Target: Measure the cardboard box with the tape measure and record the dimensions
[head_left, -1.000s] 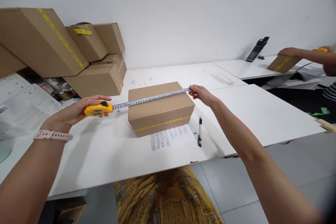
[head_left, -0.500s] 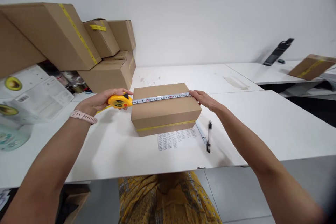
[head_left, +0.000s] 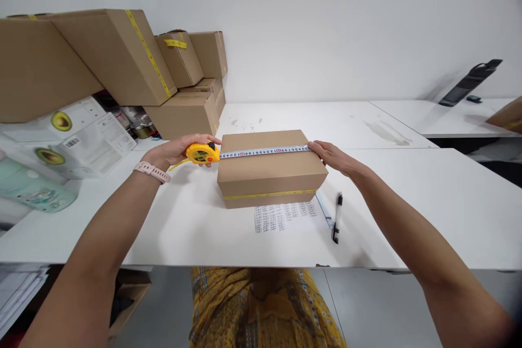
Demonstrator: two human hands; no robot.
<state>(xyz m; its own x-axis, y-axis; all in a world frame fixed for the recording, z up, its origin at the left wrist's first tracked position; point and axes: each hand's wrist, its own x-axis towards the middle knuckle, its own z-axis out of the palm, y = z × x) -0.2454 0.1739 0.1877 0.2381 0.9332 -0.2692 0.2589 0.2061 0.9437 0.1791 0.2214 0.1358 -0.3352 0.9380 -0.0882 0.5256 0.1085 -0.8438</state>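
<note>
In the head view, the box (head_left: 271,169) sits on the table (head_left: 183,234), with a printed sheet (head_left: 296,218) showing past its front and a pen (head_left: 338,217) near. The left hand (head_left: 175,150) is closed around the tape measure (head_left: 201,154) just beside the box's left end. The blade (head_left: 261,151) crosses the box top; the right hand (head_left: 332,157), fingers bent, grips its end.

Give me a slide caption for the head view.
Left hand holds a yellow tape measure, right hand its blade, laid across a cardboard box.
</note>
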